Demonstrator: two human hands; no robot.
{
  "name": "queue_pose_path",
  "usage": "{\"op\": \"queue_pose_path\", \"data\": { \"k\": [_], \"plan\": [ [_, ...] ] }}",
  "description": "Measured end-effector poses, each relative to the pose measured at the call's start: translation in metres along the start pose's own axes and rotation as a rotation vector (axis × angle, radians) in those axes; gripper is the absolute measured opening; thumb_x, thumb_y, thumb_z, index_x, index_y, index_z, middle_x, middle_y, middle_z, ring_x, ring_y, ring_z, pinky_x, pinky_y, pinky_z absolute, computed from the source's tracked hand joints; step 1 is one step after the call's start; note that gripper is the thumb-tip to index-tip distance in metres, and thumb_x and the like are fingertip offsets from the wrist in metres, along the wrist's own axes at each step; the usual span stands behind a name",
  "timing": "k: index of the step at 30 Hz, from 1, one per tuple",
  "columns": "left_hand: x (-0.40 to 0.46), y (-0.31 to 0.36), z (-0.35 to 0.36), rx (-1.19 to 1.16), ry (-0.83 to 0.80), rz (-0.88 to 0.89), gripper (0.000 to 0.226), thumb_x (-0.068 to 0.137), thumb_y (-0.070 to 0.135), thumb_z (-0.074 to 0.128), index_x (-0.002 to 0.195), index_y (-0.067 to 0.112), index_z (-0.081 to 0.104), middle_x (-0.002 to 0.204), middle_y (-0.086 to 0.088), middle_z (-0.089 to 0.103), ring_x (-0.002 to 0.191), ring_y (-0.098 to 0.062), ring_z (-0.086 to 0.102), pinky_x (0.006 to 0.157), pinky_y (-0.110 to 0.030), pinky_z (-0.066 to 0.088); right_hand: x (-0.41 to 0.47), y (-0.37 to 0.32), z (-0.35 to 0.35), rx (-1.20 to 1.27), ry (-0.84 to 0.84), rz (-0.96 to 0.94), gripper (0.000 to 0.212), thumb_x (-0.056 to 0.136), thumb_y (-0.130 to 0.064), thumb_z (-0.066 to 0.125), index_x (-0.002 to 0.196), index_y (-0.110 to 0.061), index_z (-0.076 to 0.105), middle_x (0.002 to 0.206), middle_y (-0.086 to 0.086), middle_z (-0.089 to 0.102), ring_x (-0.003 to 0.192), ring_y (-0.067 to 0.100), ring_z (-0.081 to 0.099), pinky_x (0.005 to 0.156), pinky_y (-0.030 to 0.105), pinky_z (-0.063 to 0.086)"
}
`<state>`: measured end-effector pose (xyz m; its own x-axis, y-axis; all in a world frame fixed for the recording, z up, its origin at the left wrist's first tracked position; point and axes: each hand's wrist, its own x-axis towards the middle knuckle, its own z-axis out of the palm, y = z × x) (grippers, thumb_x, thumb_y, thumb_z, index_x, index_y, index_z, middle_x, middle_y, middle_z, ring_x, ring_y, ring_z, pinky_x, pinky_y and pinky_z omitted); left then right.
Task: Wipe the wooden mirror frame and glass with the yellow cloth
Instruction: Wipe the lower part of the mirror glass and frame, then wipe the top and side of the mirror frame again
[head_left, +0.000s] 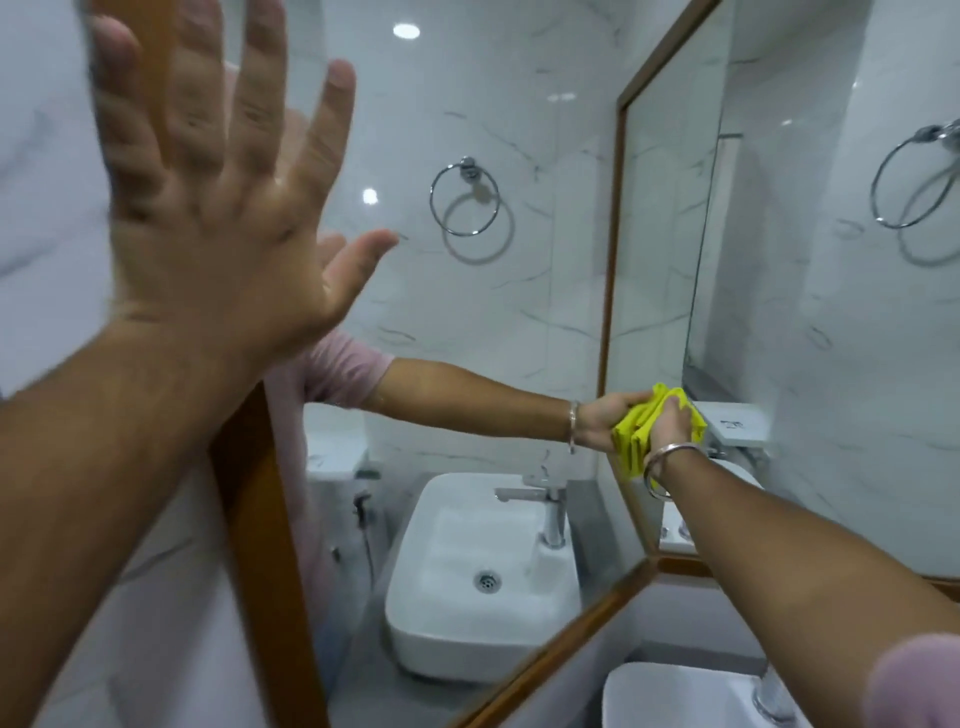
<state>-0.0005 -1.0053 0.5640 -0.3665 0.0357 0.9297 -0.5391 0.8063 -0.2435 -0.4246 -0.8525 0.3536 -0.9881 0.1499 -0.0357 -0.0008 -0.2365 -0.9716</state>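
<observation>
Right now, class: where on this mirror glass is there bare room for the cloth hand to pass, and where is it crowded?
Free: the broad glass between the open left hand and the right hand clutching the yellow cloth. Crowded: the brown wooden frame edge, where the left hand presses.

bright, glary; left hand (208, 208) seemingly motion-blurred
</observation>
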Motion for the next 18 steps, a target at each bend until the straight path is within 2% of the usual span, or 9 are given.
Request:
{"op": "queue_pose_path", "data": {
  "k": [2,4,6,9,14,18],
  "plan": [
    [0.001,-0.003,0.000,0.089,0.046,0.079,0.084,0.100,0.067,0.033,0.161,0.023,-0.003,0.165,-0.023,0.001,0.151,-0.046,0.004,0.115,-0.068,0.004,0.004,-0.016,0.006,-0.016,-0.006,-0.044,0.037,0.101,-0.029,0.033,0.118,-0.007,0.057,0.127,0.014,0.051,0.121,0.025,0.049,0.109,0.033,0.035],
    [0.001,-0.002,0.002,0.146,0.064,0.101,0.086,0.100,0.068,0.036,0.161,0.021,-0.003,0.165,-0.023,0.000,0.151,-0.047,0.005,0.114,-0.065,0.001,0.008,-0.025,0.010,-0.018,-0.006,-0.093,0.045,0.101,-0.029,0.033,0.132,-0.001,0.050,0.129,0.015,0.050,0.122,0.024,0.048,0.112,0.038,0.035],
    [0.000,-0.001,0.003,0.192,0.087,0.098,0.091,0.096,0.070,0.035,0.162,0.020,-0.003,0.166,-0.022,0.000,0.151,-0.045,0.005,0.114,-0.060,-0.003,0.010,-0.038,0.014,-0.010,-0.025,-0.140,0.050,0.101,-0.030,0.032,0.141,-0.001,0.040,0.145,0.017,0.044,0.130,0.026,0.045,0.115,0.042,0.032],
    [0.000,-0.004,0.004,0.258,0.098,0.093,0.093,0.095,0.073,0.030,0.161,0.019,-0.006,0.166,-0.020,-0.002,0.152,-0.043,0.003,0.114,-0.057,-0.004,0.013,-0.063,0.024,-0.003,-0.038,-0.176,0.051,0.100,-0.032,0.033,0.141,-0.003,0.040,0.149,0.020,0.041,0.125,0.021,0.046,0.116,0.043,0.032],
    [0.000,-0.003,0.006,0.248,0.093,0.095,0.093,0.094,0.075,0.027,0.161,0.019,-0.007,0.166,-0.018,-0.006,0.153,-0.040,0.000,0.114,-0.052,-0.015,0.016,-0.108,0.034,-0.039,-0.078,-0.249,0.052,0.099,-0.038,0.033,0.143,-0.011,0.037,0.152,0.016,0.037,0.140,0.029,0.038,0.117,0.044,0.030],
    [-0.001,-0.006,0.007,0.250,0.091,0.096,0.088,0.099,0.072,0.026,0.161,0.019,-0.007,0.166,-0.019,-0.007,0.153,-0.041,-0.001,0.115,-0.057,-0.006,0.010,-0.160,0.049,-0.007,-0.109,-0.339,0.052,0.098,-0.039,0.033,0.143,-0.013,0.036,0.151,0.013,0.038,0.138,0.027,0.041,0.115,0.044,0.034]
  ]
}}
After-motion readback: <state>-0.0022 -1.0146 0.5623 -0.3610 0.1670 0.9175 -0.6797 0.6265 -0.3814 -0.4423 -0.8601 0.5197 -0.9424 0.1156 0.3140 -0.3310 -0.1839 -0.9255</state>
